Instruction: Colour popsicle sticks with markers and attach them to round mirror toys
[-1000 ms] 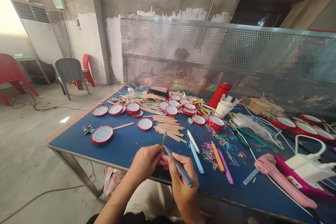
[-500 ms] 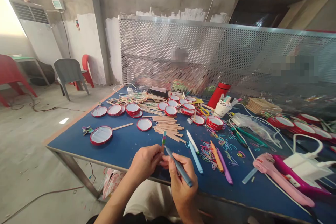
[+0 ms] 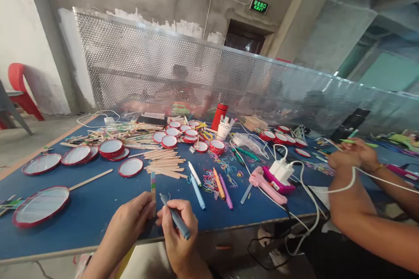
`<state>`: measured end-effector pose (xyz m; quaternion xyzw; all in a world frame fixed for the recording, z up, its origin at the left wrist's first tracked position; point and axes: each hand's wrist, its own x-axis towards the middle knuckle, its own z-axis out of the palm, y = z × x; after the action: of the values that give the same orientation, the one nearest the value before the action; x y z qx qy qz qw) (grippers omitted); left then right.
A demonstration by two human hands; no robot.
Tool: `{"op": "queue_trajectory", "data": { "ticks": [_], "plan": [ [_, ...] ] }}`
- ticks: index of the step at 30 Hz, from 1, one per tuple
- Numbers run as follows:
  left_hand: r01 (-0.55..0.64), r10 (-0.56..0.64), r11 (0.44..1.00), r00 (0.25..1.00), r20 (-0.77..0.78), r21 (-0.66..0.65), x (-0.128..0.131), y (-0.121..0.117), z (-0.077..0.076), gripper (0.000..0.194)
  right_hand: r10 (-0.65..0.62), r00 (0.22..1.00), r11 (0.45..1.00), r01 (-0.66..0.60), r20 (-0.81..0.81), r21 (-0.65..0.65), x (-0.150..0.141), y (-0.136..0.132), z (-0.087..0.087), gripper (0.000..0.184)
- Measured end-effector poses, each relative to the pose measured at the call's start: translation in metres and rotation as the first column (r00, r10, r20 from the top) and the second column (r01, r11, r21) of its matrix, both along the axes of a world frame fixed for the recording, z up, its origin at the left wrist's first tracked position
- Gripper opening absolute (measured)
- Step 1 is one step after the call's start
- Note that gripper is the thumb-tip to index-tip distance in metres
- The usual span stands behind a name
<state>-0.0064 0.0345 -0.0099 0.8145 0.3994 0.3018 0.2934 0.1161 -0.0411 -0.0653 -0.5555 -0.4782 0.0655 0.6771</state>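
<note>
Upright in my left hand [image 3: 140, 212] is a wooden craft stick [image 3: 153, 183], its upper end coloured in purple and green bands. My right hand [image 3: 180, 226] grips a grey-blue marker pen [image 3: 178, 219], tip toward the stick; whether they touch I cannot tell. Both hands are over the table's near edge. Beyond them lies a pile of plain craft sticks [image 3: 166, 163]. To the right are a white marker [image 3: 194, 174], a light blue marker [image 3: 197, 192], an orange marker [image 3: 218, 183] and a purple marker [image 3: 225, 192].
Several red-rimmed white discs [image 3: 42, 205] lie on the blue table. A pink glue gun [image 3: 266, 185] rests beside a magenta power strip [image 3: 288, 187] with white cables. A cup of pens [image 3: 224, 130] and a red flask [image 3: 219, 116] stand farther back. At right, a co-worker's hands [image 3: 355, 154] hold a green item.
The view has swung to the right, bringing the co-worker's arms into sight. My hands still hold the stick and the marker, the marker's tip now slightly farther from the stick.
</note>
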Motion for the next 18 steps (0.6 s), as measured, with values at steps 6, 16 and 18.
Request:
{"op": "queue_trajectory", "data": {
  "ticks": [6, 16, 18],
  "plan": [
    [-0.033, 0.045, 0.986, 0.997, 0.067, -0.164, 0.0, 0.001, 0.0, 0.035, 0.052, 0.997, 0.998, -0.05, -0.05, 0.042, 0.002, -0.003, 0.005, 0.02],
    [-0.077, 0.172, 0.942, 0.946, 0.275, -0.326, 0.001, -0.007, -0.009, 0.042, 0.391, 0.885, 0.866, -0.447, -0.254, -0.225, 0.032, -0.013, 0.016, 0.054],
    [-0.059, 0.19, 0.921, 0.931, 0.311, -0.386, 0.002, -0.008, -0.011, 0.043, 0.47, 0.85, 0.793, -0.525, -0.238, -0.31, 0.05, -0.017, 0.022, 0.042]
  ]
}}
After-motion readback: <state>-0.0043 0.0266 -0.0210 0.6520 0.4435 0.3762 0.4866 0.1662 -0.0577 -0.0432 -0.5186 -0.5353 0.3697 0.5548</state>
